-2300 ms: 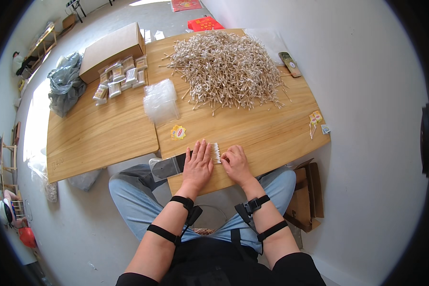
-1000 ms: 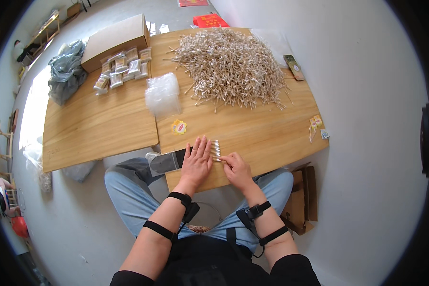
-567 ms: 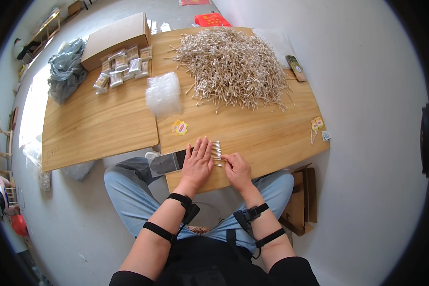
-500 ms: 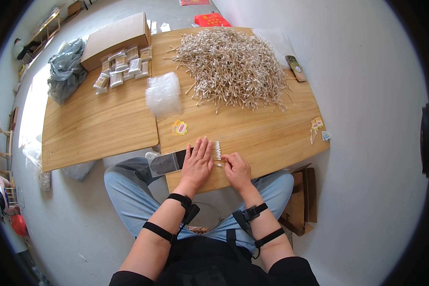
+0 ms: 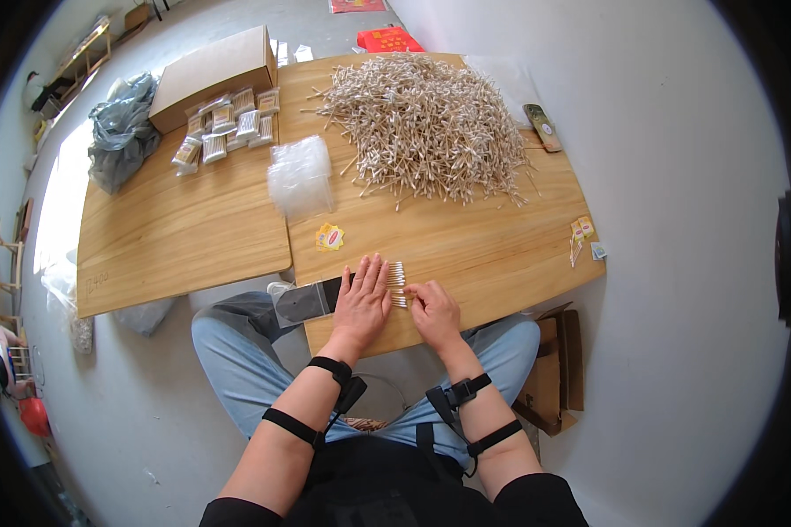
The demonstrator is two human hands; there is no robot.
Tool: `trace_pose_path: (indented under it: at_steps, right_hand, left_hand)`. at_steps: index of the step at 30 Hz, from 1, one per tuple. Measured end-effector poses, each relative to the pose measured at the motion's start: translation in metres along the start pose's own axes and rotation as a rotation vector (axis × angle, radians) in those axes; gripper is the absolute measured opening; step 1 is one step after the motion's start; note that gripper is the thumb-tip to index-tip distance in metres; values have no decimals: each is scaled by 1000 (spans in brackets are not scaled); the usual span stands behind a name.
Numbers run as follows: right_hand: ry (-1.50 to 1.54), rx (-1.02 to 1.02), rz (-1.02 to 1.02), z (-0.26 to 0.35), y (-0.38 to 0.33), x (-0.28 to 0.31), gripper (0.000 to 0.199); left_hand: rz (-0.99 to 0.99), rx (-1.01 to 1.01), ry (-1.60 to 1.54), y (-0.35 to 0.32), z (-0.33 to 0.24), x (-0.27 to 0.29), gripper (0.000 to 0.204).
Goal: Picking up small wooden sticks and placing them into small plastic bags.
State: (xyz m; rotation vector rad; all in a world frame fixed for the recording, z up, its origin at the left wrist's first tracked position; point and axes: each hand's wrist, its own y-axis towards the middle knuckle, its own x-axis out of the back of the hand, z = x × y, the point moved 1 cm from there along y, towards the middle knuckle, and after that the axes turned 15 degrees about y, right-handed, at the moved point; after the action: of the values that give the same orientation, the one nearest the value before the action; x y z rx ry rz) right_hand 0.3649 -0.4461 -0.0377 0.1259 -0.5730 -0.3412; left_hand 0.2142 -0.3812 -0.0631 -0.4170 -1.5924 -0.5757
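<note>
My left hand lies flat, fingers stretched out and close together, over a row of cotton swabs. Their white tips stick out past its right side; the rest of the row is under the palm. Below that hand, a black flat strip in a clear plastic sleeve reaches out to the left over the table's front edge. My right hand is closed, thumb and forefinger pinched together right at the swab tips. Whether a swab is between those fingertips is too small to make out.
A big heap of loose cotton swabs covers the far right. Clear bags and yellow labels lie left of it. Packed swabs, a cardboard box and a grey plastic bag stand far left; a phone lies at right.
Several swab tips now show at the lower end of the row, where fewer showed before. My right hand has shifted slightly left; my left hand stays in place.
</note>
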Motion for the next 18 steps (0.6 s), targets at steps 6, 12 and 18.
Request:
trace_pose_path:
  at_steps: [6,12,18]
  right_hand:
    - [32,-24,-8,-2,0,-1,25]
    - [-64,-19,-7,0,3,-4,28]
    - [-22,-53,7,-4,3,-4,28]
  left_hand:
    - [-2,-2,-1,0,-1,-1,57]
    - [4,2,-3,0,0,-2,56]
    - [12,0,-12,0,0,-2,57]
